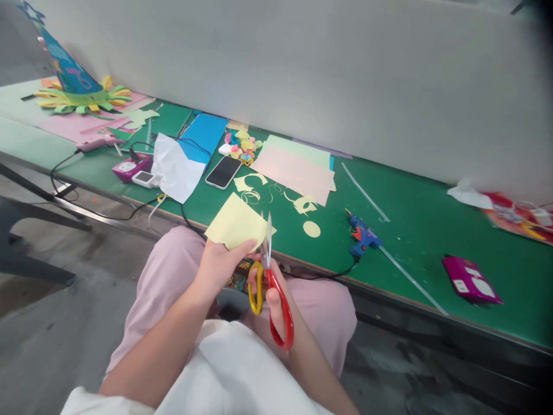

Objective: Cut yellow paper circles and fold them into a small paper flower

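Item: pale yellow paper [235,226], one flat, roughly square sheet, held over your lap at the near edge of the green table [432,230]. Your left hand [222,262] has its fingers clamped on the lower corner. Your right hand [276,300] has its fingers closed through the red and yellow handles of the scissors [268,271], blades upright at the sheet's right edge.

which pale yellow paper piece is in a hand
The large yellow sheet, pinched by the left hand at the scissors; the small yellow circle and offcuts lie loose on the green table.
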`<state>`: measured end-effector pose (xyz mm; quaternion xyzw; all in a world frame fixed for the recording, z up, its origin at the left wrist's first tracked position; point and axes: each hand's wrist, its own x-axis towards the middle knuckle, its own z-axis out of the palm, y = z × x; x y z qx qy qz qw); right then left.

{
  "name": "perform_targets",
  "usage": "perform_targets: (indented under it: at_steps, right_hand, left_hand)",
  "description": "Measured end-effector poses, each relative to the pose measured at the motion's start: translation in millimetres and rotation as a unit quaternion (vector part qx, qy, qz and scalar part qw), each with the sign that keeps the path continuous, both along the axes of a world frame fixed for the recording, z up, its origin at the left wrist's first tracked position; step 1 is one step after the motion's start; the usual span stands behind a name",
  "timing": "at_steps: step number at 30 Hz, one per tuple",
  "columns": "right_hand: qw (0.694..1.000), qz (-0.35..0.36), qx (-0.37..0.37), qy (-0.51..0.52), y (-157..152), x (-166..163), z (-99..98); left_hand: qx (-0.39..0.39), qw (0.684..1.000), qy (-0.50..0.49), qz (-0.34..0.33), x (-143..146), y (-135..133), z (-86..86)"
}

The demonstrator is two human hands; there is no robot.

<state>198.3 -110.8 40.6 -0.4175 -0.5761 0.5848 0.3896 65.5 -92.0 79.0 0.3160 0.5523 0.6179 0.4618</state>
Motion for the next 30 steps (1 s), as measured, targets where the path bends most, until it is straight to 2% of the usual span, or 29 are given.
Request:
perform_targets:
  at_steps: [4,10,14,19,24,30]
  right_hand:
    - [0.999,0.019,-0.006,0.029,0,4,5.4]
    - [0.998,0.039,-0.034,0.036,-4,8,14.0]
    - [0.997,0.060,-0.040,0.027,-1,9,10.4]
    - [0.998,0.045,-0.035,0.018,1,8,8.3]
    - [0.998,0.035,-0.050,0.007,2,8,6.7]
    - [0.999,0.040,-0.029,0.000,-1,6,-0.4]
  left_hand:
    - [-0.004,0.999,0.037,-0.011,-5,0,4.0]
    - [-0.020,0.999,0.023,-0.027,-13,1,7.1]
    - [-0.009,1.000,0.003,-0.005,-17,1,10.6]
    - [0.009,0.999,-0.030,0.022,-19,1,15.4]
    - [0.024,0.999,-0.032,0.015,-20,2,11.9]
    - [-0.003,0.999,-0.037,0.031,-16,1,7.0]
